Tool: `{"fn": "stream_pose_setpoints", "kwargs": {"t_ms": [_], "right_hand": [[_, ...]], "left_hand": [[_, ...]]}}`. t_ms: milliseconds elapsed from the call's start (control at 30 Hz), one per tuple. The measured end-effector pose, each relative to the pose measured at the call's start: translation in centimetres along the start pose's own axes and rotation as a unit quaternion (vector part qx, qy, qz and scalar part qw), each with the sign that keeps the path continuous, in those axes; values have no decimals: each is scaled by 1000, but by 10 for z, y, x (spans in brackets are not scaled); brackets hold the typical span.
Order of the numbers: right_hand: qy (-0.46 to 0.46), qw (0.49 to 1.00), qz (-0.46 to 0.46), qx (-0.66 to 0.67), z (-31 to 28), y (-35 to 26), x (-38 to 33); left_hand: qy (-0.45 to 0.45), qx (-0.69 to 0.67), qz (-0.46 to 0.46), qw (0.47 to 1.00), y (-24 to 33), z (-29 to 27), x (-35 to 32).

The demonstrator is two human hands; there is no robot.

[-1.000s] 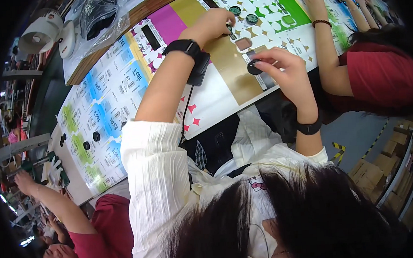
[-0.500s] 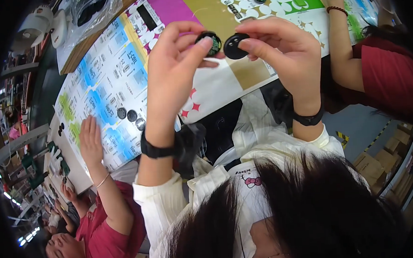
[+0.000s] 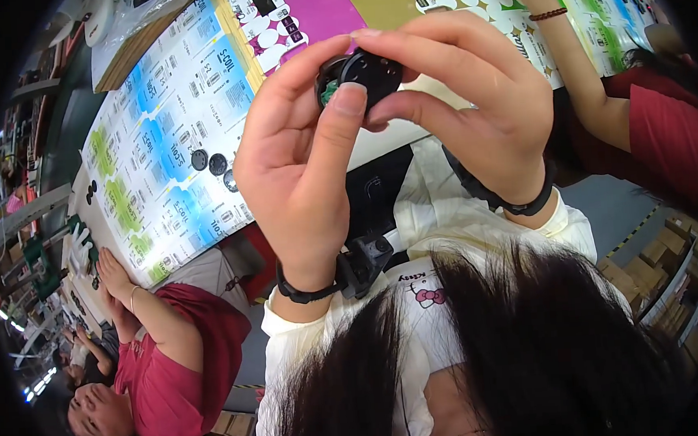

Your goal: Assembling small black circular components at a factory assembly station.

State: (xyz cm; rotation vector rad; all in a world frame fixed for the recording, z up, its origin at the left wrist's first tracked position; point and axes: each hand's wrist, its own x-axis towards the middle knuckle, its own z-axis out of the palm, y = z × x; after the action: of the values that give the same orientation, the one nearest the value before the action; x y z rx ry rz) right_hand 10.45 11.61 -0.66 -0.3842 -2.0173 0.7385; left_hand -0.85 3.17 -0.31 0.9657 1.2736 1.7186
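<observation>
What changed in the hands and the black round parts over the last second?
The left hand and right hand lifted from the printed sheet, each with a black round part, and pressed the two together into one black round assembly held between them. Three loose discs remain on the sheet.

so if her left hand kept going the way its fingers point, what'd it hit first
Probably the small round black part it already pinches together with the right hand; beyond that, the patterned sheets on the table, though depth is unclear.

A round part (image 3: 361, 74) sits between both hands, above the table (image 3: 186, 116); three discs (image 3: 216, 166) lie left.
</observation>
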Motion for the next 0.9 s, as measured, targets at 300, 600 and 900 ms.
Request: {"fn": "stream_pose_setpoints", "kwargs": {"t_ms": [300, 600, 900], "right_hand": [[-51, 996, -68, -30, -10, -9, 8], [-54, 993, -108, -12, -6, -10, 8], [-103, 988, -102, -58, -15, -13, 7]], "left_hand": [[-123, -117, -69, 983, 5, -23, 1], [-135, -88, -68, 985, 1, -23, 0], [-130, -94, -56, 985, 1, -21, -1]]}}
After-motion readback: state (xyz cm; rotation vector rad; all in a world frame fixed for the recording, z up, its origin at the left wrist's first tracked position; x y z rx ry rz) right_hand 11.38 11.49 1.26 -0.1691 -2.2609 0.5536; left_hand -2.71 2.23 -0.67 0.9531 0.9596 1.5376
